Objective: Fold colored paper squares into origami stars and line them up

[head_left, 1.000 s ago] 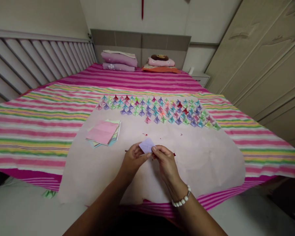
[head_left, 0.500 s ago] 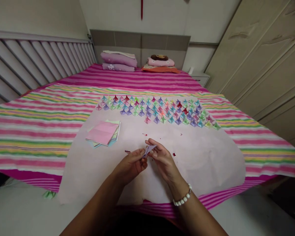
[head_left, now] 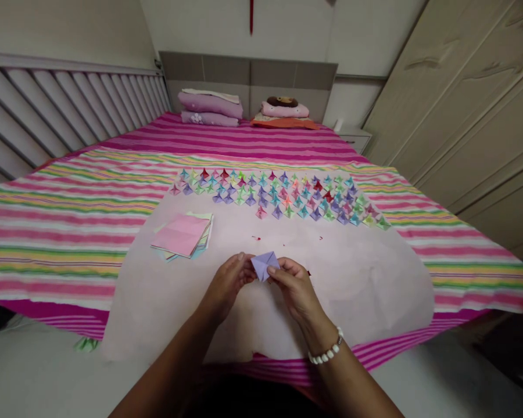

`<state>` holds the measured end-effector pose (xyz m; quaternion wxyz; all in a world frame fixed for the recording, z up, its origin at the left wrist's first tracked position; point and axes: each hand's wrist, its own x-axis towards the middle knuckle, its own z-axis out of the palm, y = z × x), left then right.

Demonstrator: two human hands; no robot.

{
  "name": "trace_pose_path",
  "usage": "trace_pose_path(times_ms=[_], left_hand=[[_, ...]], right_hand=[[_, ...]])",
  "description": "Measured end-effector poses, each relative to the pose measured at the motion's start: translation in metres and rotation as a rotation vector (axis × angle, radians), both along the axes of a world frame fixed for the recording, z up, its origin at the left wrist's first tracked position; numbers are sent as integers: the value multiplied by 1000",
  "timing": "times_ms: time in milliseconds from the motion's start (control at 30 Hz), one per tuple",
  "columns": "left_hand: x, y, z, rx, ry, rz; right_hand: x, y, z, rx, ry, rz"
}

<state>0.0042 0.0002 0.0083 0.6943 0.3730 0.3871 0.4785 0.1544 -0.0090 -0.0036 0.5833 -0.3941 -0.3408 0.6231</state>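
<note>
A small folded purple origami paper [head_left: 264, 265] is held between my hands above the pale sheet [head_left: 165, 313], its creased face turned up toward me. My right hand [head_left: 294, 284] pinches its right side, thumb on top and fingers behind. At its left edge is my left hand [head_left: 230, 284], with fingers curled behind the paper and thumb raised. Beyond my hands, several rows of small folded paper pieces [head_left: 276, 212] in many colours stand on the sheet. To the left lies a stack of square papers [head_left: 183, 233], a pink one on top.
Small red scraps [head_left: 256, 238] lie on the sheet. The sheet covers part of a striped bedspread [head_left: 61, 232]. Folded purple bedding [head_left: 210, 105] and a pink folded pile [head_left: 285, 110] rest by the headboard [head_left: 226, 69]. A railing [head_left: 70, 98] runs along the left, a wardrobe [head_left: 462, 104] along the right.
The purple paper has turned from nearly edge-on to flat-faced toward me. My right thumb now lies on its face, and my left hand has shifted slightly left and raised its thumb.
</note>
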Motion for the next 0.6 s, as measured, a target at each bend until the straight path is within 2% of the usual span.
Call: trace_pose_path(times_ms=[100, 200, 333, 500, 600], left_hand=[[-3, 0, 4, 149, 142, 15], [-4, -2, 8, 221, 236, 34], [-4, -2, 8, 232, 257, 56], [-8, -1, 4, 246, 287, 12], [-7, -1, 7, 244, 271, 8]], right_hand=[[-1, -1, 1, -22, 2, 29], [-2, -2, 3, -20, 2, 35], [-2, -2, 3, -5, -6, 7], [-2, -2, 3, 15, 7, -9], [-2, -2, 2, 22, -6, 2]])
